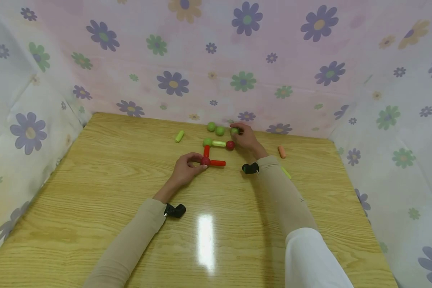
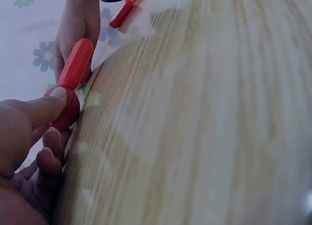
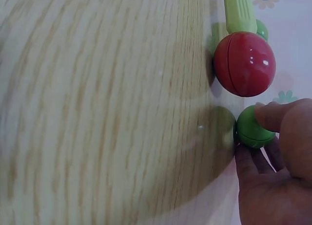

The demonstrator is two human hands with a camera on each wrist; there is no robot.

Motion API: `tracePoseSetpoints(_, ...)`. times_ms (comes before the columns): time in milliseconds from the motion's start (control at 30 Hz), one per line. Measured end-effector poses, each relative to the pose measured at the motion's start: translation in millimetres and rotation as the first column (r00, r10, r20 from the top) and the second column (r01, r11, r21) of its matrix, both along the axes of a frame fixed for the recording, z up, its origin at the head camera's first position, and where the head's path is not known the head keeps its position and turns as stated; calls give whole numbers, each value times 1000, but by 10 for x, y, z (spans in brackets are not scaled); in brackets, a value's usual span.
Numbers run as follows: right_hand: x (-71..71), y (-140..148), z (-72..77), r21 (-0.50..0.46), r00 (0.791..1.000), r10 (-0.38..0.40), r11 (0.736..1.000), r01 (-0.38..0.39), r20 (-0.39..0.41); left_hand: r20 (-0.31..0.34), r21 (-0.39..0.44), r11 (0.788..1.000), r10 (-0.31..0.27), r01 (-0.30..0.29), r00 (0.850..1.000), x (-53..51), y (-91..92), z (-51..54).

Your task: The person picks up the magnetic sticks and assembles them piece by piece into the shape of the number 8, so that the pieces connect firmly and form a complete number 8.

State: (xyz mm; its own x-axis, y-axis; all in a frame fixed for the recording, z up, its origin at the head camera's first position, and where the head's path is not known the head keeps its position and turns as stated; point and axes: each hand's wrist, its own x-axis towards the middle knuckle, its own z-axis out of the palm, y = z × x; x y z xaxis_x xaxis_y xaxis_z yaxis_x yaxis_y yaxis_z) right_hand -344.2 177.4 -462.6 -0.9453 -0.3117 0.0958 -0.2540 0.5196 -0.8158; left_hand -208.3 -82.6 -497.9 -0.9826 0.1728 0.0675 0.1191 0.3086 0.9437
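Balls and short rods are joined into an angular shape on the table. My left hand (image 1: 187, 169) pinches its near red ball (image 2: 71, 108) between thumb and fingers. From that ball one red rod (image 1: 217, 163) points right, and another red rod (image 1: 206, 151) runs back to a green ball (image 1: 207, 142). A yellow-green rod (image 1: 219, 143) links this to a second red ball (image 3: 244, 64). Just beyond that end, my right hand (image 1: 246, 138) grips a loose green ball (image 3: 254, 127) with thumb and fingers, close to the table.
Two loose green balls (image 1: 220, 131) lie by the back curtain (image 1: 209, 68). A yellow-green rod (image 1: 179, 136) lies at the left. On the right are an orange rod (image 1: 281, 151) and another yellow-green rod (image 1: 286, 173), partly behind the right sleeve.
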Motion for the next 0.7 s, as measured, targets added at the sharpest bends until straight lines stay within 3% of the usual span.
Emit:
tracePoseSetpoints(433,17,22,-11,-25,998,-63,998,62,-21,11,-4,1000,-2,3,1000,7,9,28)
tracePoseSetpoints(700,81,51,-29,-71,997,-82,994,82,6,9,-12,1000,5,-5,1000,23,9,31)
